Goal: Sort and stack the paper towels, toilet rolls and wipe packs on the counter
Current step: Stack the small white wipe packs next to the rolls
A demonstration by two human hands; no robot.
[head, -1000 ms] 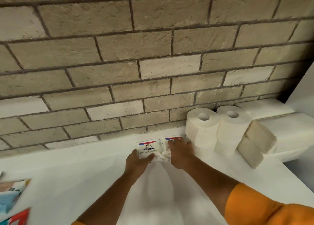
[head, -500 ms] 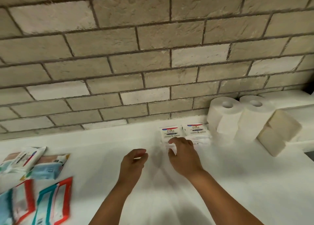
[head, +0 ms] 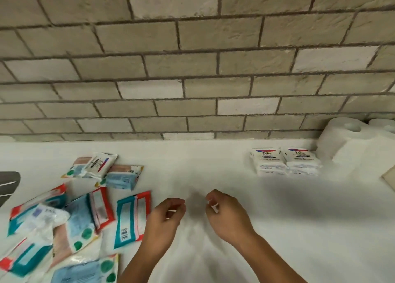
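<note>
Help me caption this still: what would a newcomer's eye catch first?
The jumbled heap of colourful wipe packs at lower left, on the counter. Next, two neat stacks of Dove packs by the brick wall at right, beside toilet rolls. The left hand and right hand hover empty between them.

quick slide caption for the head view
Empty left hand and right hand hover between stacked Dove packs beside toilet rolls and a jumbled heap of wipe packs.

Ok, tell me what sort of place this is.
Likely a home kitchen or utility room: a white counter against a brick-tile wall, perhaps a metal sink edge far left, toilet rolls and wipe packs laid out.
</note>
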